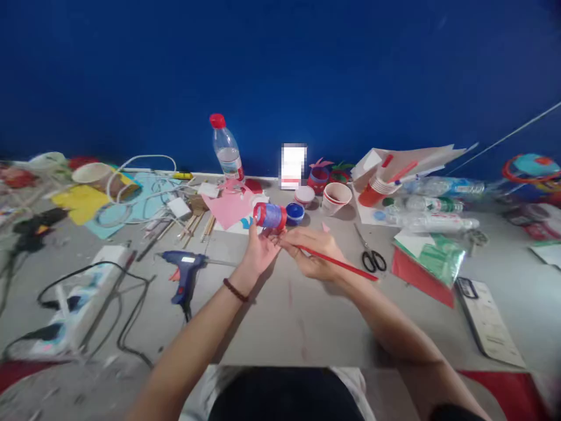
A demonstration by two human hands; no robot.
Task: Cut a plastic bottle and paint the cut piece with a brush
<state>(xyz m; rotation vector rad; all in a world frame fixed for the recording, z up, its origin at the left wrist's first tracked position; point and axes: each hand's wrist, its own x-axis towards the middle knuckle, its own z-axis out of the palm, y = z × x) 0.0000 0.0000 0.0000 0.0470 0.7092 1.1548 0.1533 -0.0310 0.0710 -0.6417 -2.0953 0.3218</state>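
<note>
My left hand, with a dark beaded bracelet at the wrist, is closed around the lower side of a small red and purple painted cup lying sideways. My right hand grips a paintbrush with a long red handle. Its tip sits beside my left fingers, just below the painted cup; whether it touches the cup is too small to tell. Right behind the cup stands a pot of blue paint. A pink-topped pot and a white paper cup are near it.
Left of my arm lies a blue glue gun, beyond it a power strip with cords. A bottle with a red cap stands at the back. To the right are scissors, stacked cups, plastic bottles and a phone.
</note>
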